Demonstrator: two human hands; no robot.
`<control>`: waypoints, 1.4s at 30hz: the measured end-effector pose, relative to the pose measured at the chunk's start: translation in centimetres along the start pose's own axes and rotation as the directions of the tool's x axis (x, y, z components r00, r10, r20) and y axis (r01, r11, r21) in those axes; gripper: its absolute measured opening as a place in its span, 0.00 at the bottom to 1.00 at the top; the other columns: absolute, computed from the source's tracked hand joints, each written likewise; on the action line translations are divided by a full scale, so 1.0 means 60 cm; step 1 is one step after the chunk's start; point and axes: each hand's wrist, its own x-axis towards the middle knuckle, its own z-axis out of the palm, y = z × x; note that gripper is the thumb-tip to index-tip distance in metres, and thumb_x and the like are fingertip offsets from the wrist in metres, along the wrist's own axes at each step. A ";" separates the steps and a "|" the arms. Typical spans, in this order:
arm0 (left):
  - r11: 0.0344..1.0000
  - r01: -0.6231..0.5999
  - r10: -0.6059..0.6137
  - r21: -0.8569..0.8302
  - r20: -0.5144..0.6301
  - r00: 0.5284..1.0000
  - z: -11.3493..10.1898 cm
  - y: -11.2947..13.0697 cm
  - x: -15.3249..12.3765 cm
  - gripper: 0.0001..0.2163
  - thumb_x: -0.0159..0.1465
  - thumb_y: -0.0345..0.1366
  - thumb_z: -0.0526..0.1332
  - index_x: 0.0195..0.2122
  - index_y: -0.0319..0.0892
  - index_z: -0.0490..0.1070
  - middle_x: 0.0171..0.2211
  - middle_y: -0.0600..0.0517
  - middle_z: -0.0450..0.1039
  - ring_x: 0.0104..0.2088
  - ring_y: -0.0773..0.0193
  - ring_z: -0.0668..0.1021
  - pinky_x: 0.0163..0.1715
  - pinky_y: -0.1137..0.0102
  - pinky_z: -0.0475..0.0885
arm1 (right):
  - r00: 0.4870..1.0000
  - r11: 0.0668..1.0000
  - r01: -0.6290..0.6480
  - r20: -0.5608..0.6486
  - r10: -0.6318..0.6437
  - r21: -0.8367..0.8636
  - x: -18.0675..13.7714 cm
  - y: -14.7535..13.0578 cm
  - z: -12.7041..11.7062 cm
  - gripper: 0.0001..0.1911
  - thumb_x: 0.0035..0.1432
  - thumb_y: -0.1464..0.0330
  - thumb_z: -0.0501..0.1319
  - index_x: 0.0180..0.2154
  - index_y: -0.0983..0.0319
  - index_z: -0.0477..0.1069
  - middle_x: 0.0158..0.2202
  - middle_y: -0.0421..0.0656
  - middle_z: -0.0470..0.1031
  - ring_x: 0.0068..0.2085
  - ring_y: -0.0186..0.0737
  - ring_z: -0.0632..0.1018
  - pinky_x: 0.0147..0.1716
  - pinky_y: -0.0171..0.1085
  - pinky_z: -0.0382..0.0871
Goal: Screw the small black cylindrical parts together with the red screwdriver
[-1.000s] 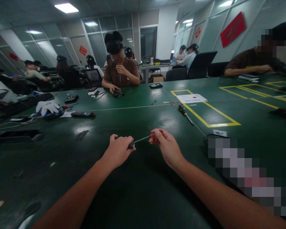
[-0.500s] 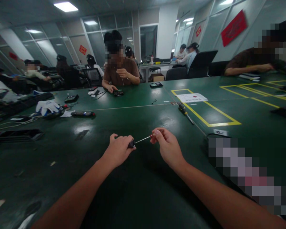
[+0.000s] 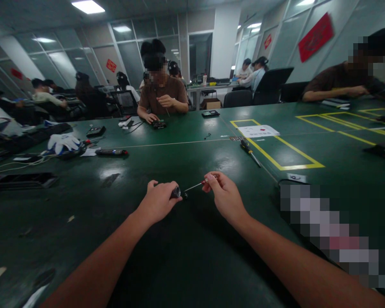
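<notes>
The left hand (image 3: 158, 201) is clenching its fingers around a dark handle (image 3: 176, 192) — only its round, metal-rimmed end is showing past the knuckles. The right hand (image 3: 224, 196) is pinching the reddish end of a thin, shiny shaft (image 3: 194, 186) in its fingers, the free tip slanting down toward the handle — just apart from it, low over the green surface (image 3: 192, 162).

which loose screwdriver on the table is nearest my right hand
The yellow-and-black-handled screwdriver beside the yellow tape line; the dark one lies far left by the white gloves.
</notes>
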 end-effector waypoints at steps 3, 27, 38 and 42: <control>0.998 0.029 -0.031 -0.055 -0.034 0.999 0.001 -0.007 0.003 0.07 0.67 0.41 0.64 0.41 0.45 0.73 0.41 0.51 0.76 0.42 0.55 0.77 0.49 0.56 0.67 | 0.997 0.999 -0.016 -0.073 0.018 0.035 0.010 0.007 -0.006 0.14 0.66 0.56 0.59 0.37 0.59 0.74 0.28 0.40 0.75 0.31 0.40 0.75 0.34 0.40 0.67; 0.995 0.097 -0.096 -0.030 0.023 0.995 0.008 -0.013 0.002 0.18 0.69 0.45 0.60 0.58 0.47 0.73 0.50 0.46 0.77 0.48 0.51 0.78 0.44 0.61 0.72 | 0.973 0.968 -0.148 -0.147 0.179 0.202 0.032 0.050 -0.011 0.19 0.57 0.48 0.66 0.35 0.58 0.76 0.28 0.42 0.76 0.30 0.43 0.74 0.32 0.42 0.69; 0.993 0.092 -0.102 -0.076 -0.137 0.985 0.007 -0.033 0.017 0.14 0.72 0.42 0.54 0.49 0.48 0.78 0.45 0.49 0.81 0.44 0.53 0.81 0.42 0.62 0.73 | 0.970 0.958 -0.183 -0.120 0.213 0.221 0.028 0.048 -0.004 0.19 0.58 0.49 0.66 0.34 0.59 0.77 0.28 0.42 0.76 0.30 0.42 0.75 0.31 0.42 0.70; 0.940 0.145 -0.240 -0.310 -0.295 0.925 -0.010 -0.062 0.023 0.16 0.70 0.42 0.56 0.52 0.47 0.78 0.49 0.48 0.81 0.47 0.55 0.81 0.49 0.63 0.73 | 0.972 0.956 -0.187 -0.101 0.214 0.226 0.027 0.052 -0.001 0.19 0.57 0.49 0.66 0.34 0.58 0.77 0.28 0.42 0.75 0.29 0.43 0.75 0.31 0.42 0.70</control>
